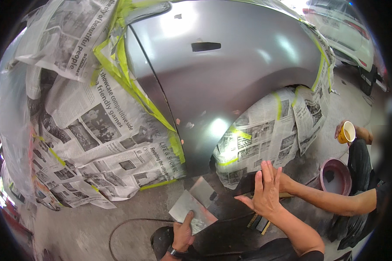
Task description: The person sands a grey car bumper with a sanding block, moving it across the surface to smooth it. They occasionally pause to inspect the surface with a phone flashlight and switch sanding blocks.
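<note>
My left hand [184, 235], with a watch on its wrist, grips a thin flat grey plate [191, 215] with the thumb on top. A second grey sheet [203, 192] lies against its upper edge; I cannot tell whether the hand holds both. My right hand [266, 191] is raised open, fingers straight up and thumb out, with nothing visible in it. It is just below the newspaper-covered wheel area [259, 135]. Above both hands is a dull grey car panel [213, 87] with small pale patches along its lower part.
A co-worker's forearm [335, 199] reaches in from the right; its hand is hidden behind mine, near a dark object [246, 182]. The co-worker's other hand [339, 130] holds a yellow cup [345, 135]. A reddish basin [335, 176] and a hose [113, 235] are on the floor.
</note>
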`<state>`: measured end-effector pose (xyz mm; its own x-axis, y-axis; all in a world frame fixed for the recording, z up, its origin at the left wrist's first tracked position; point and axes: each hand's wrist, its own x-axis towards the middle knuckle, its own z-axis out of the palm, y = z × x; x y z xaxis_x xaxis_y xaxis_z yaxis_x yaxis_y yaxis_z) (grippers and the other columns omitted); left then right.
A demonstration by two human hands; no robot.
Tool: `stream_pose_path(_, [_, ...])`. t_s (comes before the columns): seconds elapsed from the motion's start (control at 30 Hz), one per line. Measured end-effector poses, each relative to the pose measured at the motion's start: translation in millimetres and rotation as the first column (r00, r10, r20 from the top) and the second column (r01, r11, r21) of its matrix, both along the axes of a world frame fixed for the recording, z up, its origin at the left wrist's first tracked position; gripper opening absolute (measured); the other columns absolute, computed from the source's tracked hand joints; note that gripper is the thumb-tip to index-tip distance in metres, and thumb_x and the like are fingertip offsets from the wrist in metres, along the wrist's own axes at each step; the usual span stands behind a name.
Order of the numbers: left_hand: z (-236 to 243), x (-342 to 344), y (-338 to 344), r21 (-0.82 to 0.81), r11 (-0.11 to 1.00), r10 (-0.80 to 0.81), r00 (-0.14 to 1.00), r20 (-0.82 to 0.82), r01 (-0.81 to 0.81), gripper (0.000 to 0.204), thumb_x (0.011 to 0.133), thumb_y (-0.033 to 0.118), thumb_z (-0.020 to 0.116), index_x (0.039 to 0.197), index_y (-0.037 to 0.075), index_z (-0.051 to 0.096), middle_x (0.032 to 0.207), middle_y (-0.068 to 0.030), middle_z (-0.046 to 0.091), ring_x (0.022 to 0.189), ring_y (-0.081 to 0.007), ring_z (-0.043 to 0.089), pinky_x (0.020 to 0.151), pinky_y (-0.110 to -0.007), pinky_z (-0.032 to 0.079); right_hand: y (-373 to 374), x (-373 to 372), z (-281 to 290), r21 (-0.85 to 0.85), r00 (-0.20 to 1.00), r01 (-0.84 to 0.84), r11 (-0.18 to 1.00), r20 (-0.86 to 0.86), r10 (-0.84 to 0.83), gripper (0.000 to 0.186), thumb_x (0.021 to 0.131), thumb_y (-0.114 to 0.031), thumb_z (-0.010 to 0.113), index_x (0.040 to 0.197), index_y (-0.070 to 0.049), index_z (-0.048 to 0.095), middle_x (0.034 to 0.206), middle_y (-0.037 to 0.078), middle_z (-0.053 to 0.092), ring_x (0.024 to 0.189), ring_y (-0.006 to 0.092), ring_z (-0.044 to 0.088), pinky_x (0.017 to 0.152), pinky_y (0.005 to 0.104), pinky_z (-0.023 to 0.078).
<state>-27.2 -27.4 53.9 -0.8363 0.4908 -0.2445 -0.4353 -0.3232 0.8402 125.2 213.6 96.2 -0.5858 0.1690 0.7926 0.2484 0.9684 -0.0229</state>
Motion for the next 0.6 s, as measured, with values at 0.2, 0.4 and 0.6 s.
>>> stream_pose_path(0.2, [-3,3,-3,-0.048,0.997,-0.061,0.997,0.049,0.064,0.028,0.096,0.007,0.066,0.121,-0.002,0.062,0.111,-0.0068,0.069,0.096,-0.0169,0.067,0.082,-0.031,0.055,3,-5,-6,-0.211,0.995,0.037,0.977,0.102,-0.016,0.118,0.062,-0.022,0.090,0.150,0.011,0.019,0.145,0.035,0.035,0.131,0.0540,0.040,0.111,0.0683,0.026])
stream_pose_path(0.4, [-1,1,-7,-0.034,0.997,-0.062,0.997,0.050,0.064,0.027,0.096,0.007,0.066,0.121,-0.002,0.063,0.111,-0.0066,0.070,0.096,-0.0160,0.067,0.082,-0.031,0.055,14,1,7,-0.298,0.992,0.039,0.954,0.123,-0.002,0.114,0.058,-0.018,0.090,0.146,0.012,0.024,0.135,0.034,0.044,0.123,0.0523,0.046,0.109,0.0584,0.035])
stream_pose_path(0.6, [-8,2,-1,0.003,0.991,-0.135,0.976,0.171,0.137,0.026,0.095,0.008,0.067,0.119,-0.002,0.064,0.109,-0.0064,0.070,0.092,-0.0155,0.068,0.081,-0.032,0.056,20,-9,61,-0.350,0.994,-0.007,0.937,-0.101,-0.030,0.100,0.064,-0.020,0.089,0.140,0.013,0.033,0.117,0.029,0.053,0.106,0.0448,0.056,0.093,0.0490,0.046])
